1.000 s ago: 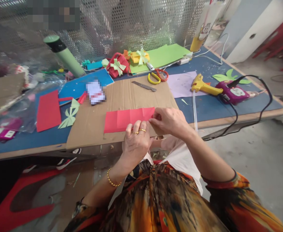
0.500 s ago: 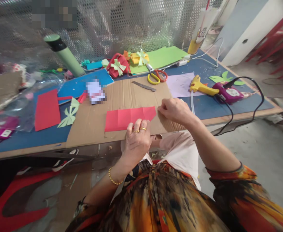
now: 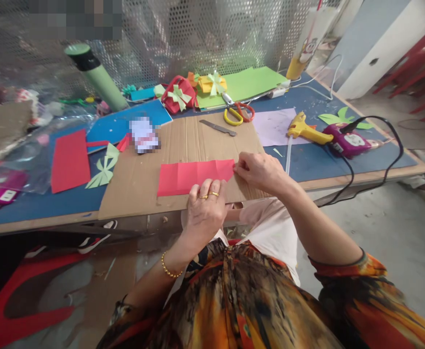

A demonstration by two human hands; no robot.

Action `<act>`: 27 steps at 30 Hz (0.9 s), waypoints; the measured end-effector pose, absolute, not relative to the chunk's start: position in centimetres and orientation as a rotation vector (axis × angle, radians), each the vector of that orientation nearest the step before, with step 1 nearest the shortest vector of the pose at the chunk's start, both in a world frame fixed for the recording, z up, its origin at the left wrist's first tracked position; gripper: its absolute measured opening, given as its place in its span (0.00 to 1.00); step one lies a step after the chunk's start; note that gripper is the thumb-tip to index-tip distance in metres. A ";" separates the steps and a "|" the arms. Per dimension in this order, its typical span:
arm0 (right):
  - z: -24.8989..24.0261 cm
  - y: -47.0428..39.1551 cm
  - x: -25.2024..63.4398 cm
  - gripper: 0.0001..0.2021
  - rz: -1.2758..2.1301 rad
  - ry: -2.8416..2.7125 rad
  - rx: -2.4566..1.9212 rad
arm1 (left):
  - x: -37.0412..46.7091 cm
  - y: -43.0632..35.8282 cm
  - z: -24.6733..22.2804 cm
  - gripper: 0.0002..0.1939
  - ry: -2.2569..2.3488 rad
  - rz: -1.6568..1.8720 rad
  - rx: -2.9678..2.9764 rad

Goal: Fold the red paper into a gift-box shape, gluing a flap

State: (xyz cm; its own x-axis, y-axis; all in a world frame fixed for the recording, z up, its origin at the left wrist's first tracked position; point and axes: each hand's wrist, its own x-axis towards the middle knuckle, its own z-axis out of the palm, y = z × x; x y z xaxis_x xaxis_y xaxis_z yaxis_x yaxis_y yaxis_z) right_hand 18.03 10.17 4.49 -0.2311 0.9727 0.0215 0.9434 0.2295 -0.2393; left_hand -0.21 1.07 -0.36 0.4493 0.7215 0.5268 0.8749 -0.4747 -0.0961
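A creased red paper strip lies flat on a brown cardboard sheet at the near edge of the blue table. My left hand, with two gold rings, presses its fingertips on the strip's near edge. My right hand pinches the strip's right end between thumb and fingers. Both wrists reach over the table's front edge.
Beyond the cardboard lie a metal blade, yellow-and-red scissors, a yellow glue gun on lilac paper, and a purple device with a black cable. Red paper, a green paper bow and a green flask sit left.
My right hand drew away from the strip's right end, then came back and pinches it again. The left hand stayed pressed on the near edge.
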 end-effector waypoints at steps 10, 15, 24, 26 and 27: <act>1.7 4.5 19.6 0.19 -0.084 -2.488 -0.894 | -5.3 1.8 1.7 0.18 -1.190 -0.601 -2.574; 0.5 3.1 18.4 0.18 -0.026 -2.501 -0.836 | -6.8 1.0 2.1 0.19 -1.337 -0.792 -2.516; -0.2 3.4 18.1 0.15 -0.036 -2.489 -0.865 | -2.5 0.5 1.5 0.15 -1.981 -0.748 -2.126; -0.1 3.3 18.0 0.16 -0.047 -2.481 -0.865 | -1.8 1.1 2.1 0.17 -2.056 -0.617 -2.120; 0.0 3.2 18.0 0.17 -0.049 -2.473 -0.861 | -1.6 1.3 2.4 0.18 -2.087 -0.565 -2.124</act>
State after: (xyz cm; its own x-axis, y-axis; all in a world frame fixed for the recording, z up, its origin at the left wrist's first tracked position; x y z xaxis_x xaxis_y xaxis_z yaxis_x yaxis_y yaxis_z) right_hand 17.99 3.18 0.00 -0.6651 0.5699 0.4826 0.5886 0.7978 -0.1308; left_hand -1.59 1.33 2.36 -0.0146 0.9415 0.3366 0.9827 -0.0487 0.1789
